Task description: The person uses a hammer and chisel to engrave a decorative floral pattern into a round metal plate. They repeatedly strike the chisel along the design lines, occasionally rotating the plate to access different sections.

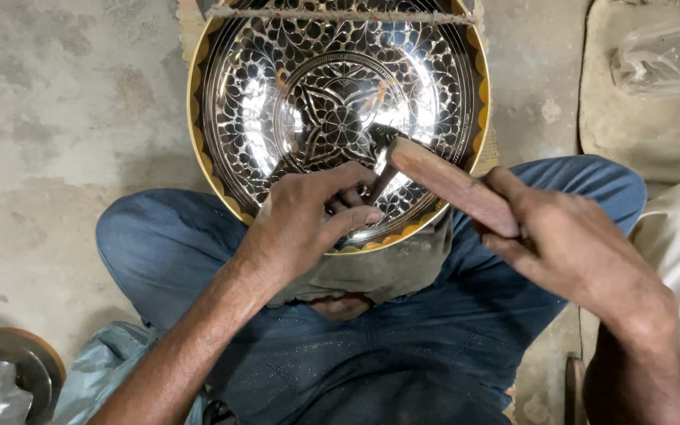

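The concrete floor (57, 102) was grey and stained. The person sat on it with legs in blue jeans (403, 338) crossed. A large round engraved metal plate (277, 86) leaned against the knees, its shiny patterned face turned up to the camera, and a rope (340, 15) crossed its top rim. A pale sack (647, 126) with a clear plastic bag (670, 55) lay at the right, and a round metal object (29, 362) at the lower left.

The right hand (576, 252) was closed around a wooden hammer handle (454, 187); its long axis ran from lower right to upper left, head toward the plate centre. The left hand (308, 220) was curled, fingers pinching a thin dark chisel (382, 182) on the plate, partly covering the lower rim.
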`<action>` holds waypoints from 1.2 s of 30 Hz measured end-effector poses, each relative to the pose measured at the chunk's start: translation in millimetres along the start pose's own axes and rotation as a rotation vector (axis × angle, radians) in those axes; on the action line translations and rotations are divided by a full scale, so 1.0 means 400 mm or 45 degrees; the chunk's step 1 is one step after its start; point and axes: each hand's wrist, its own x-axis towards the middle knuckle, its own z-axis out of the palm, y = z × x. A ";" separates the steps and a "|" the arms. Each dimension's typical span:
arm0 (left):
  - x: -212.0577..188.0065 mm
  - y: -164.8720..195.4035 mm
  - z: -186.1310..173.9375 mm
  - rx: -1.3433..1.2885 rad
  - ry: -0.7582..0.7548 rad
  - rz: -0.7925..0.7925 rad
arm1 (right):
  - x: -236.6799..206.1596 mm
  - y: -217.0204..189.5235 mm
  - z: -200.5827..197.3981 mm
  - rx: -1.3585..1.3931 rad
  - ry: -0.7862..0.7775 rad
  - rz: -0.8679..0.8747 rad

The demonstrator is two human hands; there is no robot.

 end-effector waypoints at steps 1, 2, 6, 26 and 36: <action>0.000 -0.001 -0.001 -0.005 -0.008 -0.027 | -0.001 -0.002 -0.004 0.218 0.140 -0.033; 0.000 -0.001 -0.002 -0.013 -0.018 -0.055 | -0.001 -0.006 -0.009 0.436 0.279 -0.059; 0.001 -0.002 -0.008 0.021 -0.046 -0.074 | 0.001 -0.016 -0.022 -0.289 -0.148 0.159; -0.002 -0.023 -0.004 0.006 -0.061 -0.024 | -0.001 0.019 0.033 0.202 0.272 -0.010; 0.003 -0.015 -0.014 -0.010 -0.061 0.001 | -0.001 0.019 0.006 0.193 0.368 -0.520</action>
